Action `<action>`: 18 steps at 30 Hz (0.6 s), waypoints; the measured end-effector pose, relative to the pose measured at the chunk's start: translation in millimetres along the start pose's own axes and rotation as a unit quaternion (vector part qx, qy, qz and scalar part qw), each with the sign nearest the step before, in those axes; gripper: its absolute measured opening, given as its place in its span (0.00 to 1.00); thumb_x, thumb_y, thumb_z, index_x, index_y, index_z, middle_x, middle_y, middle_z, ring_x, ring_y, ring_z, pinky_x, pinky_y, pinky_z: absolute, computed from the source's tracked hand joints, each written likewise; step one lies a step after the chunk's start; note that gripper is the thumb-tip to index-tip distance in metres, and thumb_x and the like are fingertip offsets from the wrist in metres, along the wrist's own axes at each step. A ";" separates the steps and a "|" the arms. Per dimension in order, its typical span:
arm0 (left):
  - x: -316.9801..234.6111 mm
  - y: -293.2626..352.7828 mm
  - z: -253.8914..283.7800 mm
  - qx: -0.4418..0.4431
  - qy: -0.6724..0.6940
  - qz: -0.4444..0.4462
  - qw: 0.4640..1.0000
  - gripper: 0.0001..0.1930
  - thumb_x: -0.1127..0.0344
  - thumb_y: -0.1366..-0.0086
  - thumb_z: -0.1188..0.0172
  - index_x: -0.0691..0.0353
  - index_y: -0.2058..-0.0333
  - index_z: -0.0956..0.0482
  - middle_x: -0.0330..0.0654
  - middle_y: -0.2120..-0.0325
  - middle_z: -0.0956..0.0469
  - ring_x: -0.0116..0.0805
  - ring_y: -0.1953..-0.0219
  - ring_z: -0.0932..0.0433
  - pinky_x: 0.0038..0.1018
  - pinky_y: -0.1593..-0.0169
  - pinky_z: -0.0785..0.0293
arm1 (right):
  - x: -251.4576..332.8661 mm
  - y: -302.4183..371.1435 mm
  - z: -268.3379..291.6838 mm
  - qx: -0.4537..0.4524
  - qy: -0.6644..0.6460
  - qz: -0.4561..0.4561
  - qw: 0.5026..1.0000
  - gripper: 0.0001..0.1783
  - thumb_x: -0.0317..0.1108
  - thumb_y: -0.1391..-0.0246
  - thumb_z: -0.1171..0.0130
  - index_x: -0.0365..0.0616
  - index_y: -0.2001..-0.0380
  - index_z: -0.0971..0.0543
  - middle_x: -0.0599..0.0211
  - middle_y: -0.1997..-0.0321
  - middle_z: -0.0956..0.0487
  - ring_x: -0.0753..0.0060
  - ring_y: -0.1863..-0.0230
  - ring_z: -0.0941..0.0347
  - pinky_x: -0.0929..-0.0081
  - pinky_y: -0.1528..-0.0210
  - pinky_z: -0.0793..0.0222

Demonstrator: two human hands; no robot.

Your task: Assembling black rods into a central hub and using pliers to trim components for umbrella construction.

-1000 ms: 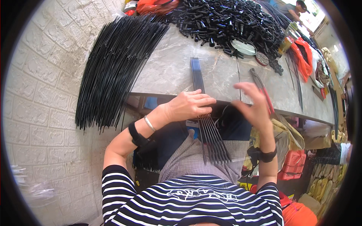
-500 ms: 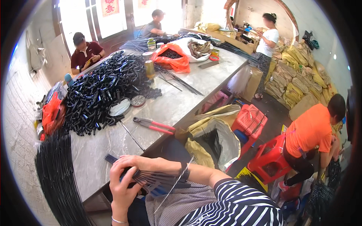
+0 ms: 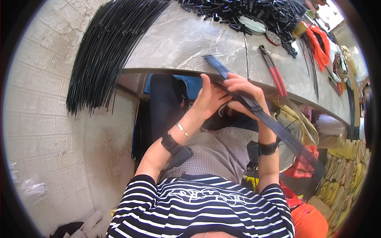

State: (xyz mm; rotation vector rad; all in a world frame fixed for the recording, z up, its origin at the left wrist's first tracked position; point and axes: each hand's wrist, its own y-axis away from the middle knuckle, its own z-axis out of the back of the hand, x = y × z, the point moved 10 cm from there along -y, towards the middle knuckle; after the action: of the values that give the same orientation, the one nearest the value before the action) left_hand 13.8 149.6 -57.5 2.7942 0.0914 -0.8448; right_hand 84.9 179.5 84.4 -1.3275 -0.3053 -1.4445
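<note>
My right hand (image 3: 245,90) is closed round a flat bundle of thin black rods (image 3: 274,125). The bundle slants from the table edge down past my right forearm, and its bluish, shiny ends (image 3: 215,64) reach over the tabletop. Close to it on the left is my left hand (image 3: 209,98), thumb up and fingers stretched, holding nothing. Whether its fingertips touch the rods I cannot tell. A large sheaf of similar black rods (image 3: 113,47) lies over the table's left end, tips hanging down.
On the grey marbled table (image 3: 174,43) lie red-handled pliers (image 3: 273,71), a heap of black tubular parts (image 3: 222,10), a round dish (image 3: 253,25) and a tin of small bits (image 3: 273,38). An orange bag (image 3: 318,45) lies farther right. Below the edge stands a yellowish sack (image 3: 297,119).
The view has swung down and to the left. My left hand has opened beside the bundle, while the right keeps hold of it; the rods now slant out past my right forearm.
</note>
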 end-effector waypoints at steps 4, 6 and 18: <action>-7.6 11.4 2.0 -0.073 0.161 -0.019 0.984 0.56 0.18 0.51 0.63 0.72 0.47 0.35 0.53 0.57 0.24 0.45 0.50 0.26 0.40 0.44 0.32 | -0.3 49.1 -15.3 -0.016 -0.178 0.007 0.984 0.18 0.33 0.63 0.26 0.39 0.67 0.20 0.58 0.55 0.20 0.51 0.39 0.34 0.52 0.37 0.43; -13.4 32.3 4.7 -0.162 0.232 -0.022 0.959 0.46 0.25 0.42 0.61 0.72 0.52 0.33 0.43 0.71 0.23 0.39 0.67 0.23 0.35 0.54 0.26 | -8.1 66.3 -30.2 0.037 -0.275 -0.028 0.960 0.21 0.41 0.62 0.25 0.41 0.68 0.21 0.57 0.56 0.20 0.48 0.39 0.35 0.50 0.37 0.45; -248.8 181.2 -130.6 0.130 -0.065 -0.479 0.866 0.29 0.48 0.28 0.66 0.73 0.51 0.30 0.28 0.89 0.49 0.19 0.87 0.53 0.20 0.81 0.51 | 59.4 6.3 -121.3 0.011 -0.308 -0.092 0.947 0.19 0.23 0.52 0.37 0.37 0.54 0.24 0.56 0.57 0.21 0.68 0.58 0.23 0.76 0.60 0.27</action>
State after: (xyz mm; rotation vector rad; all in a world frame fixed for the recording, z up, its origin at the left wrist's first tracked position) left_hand -100.6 4.0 220.8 2.8289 1.5396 -1.2940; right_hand 37.7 52.9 89.2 -1.7479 -0.8717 -1.1318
